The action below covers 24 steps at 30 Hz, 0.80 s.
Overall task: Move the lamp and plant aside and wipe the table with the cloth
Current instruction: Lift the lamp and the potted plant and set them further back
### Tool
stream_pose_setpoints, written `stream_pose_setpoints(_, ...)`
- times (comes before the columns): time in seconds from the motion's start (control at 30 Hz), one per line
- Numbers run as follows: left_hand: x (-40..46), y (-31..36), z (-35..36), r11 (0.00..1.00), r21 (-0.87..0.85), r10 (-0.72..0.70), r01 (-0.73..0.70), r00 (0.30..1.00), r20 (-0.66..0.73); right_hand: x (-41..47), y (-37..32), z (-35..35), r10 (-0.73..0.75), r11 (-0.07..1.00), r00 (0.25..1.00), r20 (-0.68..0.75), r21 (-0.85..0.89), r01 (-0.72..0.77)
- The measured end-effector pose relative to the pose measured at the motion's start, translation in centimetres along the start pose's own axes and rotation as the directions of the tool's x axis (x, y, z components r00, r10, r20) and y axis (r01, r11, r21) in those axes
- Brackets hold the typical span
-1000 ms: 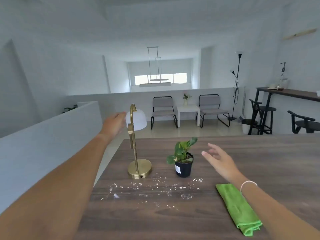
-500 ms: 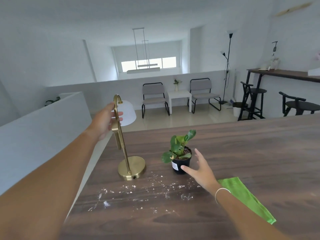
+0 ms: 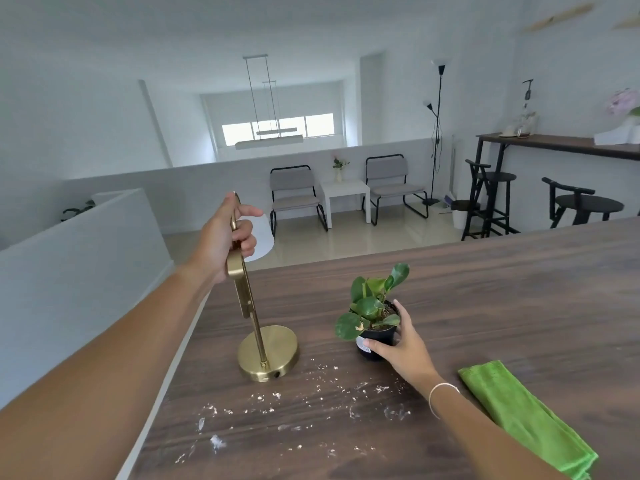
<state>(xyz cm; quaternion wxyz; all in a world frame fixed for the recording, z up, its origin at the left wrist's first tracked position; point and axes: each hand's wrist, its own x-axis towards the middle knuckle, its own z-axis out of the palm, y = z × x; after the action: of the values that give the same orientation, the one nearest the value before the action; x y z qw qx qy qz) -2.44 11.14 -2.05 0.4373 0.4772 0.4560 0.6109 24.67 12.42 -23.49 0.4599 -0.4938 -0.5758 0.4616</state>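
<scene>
A brass lamp (image 3: 267, 353) with a white shade stands near the left edge of the dark wooden table (image 3: 502, 306). My left hand (image 3: 225, 240) is closed around the top of its curved neck, in front of the shade. To the right stands a small green plant in a black pot (image 3: 372, 311). My right hand (image 3: 403, 346) wraps the pot's right side, thumb across its front. A folded green cloth (image 3: 523, 417) lies on the table right of my right forearm. White crumbs (image 3: 311, 403) are scattered on the table in front of the lamp and pot.
The table's left edge (image 3: 162, 386) runs beside a low white wall. Beyond the far edge are two grey chairs (image 3: 294, 192), a small white side table, a floor lamp, and black stools (image 3: 585, 204) by a high counter at the right.
My left hand has closed on the lamp's neck. My right hand has moved in from beside the pot and taken hold of it. The camera has tilted and moved closer.
</scene>
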Motion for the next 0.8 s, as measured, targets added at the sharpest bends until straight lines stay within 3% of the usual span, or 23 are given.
stream_pose_setpoints(0.43,1.0,-0.2,0.2,0.998,-0.051,0.03,-0.031,0.999,-0.021,0.9,-0.5,-0.1,-0.067,0.997,0.998,-0.018,-0.031,0.066)
stream_pose_setpoints(0.8,5.8,0.7,0.5,0.998,-0.064,0.028,-0.029,1.0,-0.013,6.6,-4.6,-0.4,-0.122,0.991,0.991,-0.047,-0.066,0.119)
